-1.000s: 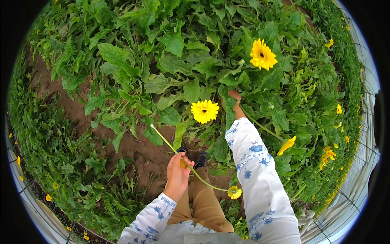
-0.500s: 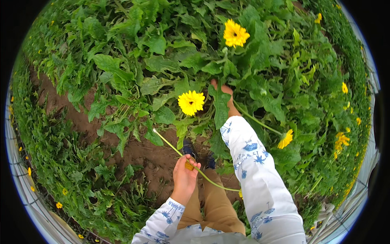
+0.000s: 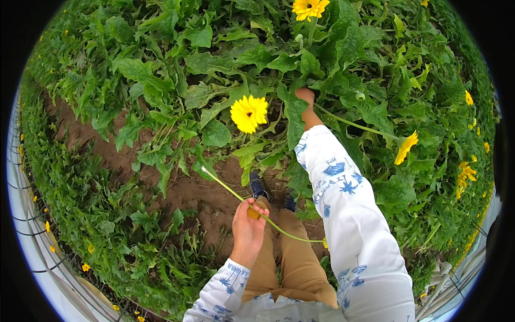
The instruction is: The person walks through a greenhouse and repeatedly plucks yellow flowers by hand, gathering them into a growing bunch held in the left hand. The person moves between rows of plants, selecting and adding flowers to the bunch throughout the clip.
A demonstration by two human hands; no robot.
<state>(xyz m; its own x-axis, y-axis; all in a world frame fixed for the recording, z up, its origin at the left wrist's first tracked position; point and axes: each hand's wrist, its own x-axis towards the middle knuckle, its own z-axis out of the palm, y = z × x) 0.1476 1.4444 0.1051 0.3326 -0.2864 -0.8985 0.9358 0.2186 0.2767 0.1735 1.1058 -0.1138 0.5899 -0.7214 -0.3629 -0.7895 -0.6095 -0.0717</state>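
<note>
My left hand is closed around the long green stem of a cut yellow gerbera. The stem's pale end points up and left, while the bloom is mostly hidden behind my right sleeve. A small orange-brown piece shows between the same fingers; its kind is unclear. Deep among the leaves, my right hand reaches in with its fingers hidden. Close by its wrist, another gerbera stem runs right to a tilted yellow bloom. An upright yellow gerbera stands left of that hand.
Dense leafy plants fill the far side, with another yellow gerbera at the top. Brown soil lies around my shoes. More yellow flowers grow at the right, and pale sheeting borders the left edge.
My right hand has gone further into the leaves, and its fingers have dropped out of sight. The gerbera to its right has swung up and turned sideways. My left hand keeps its stem.
</note>
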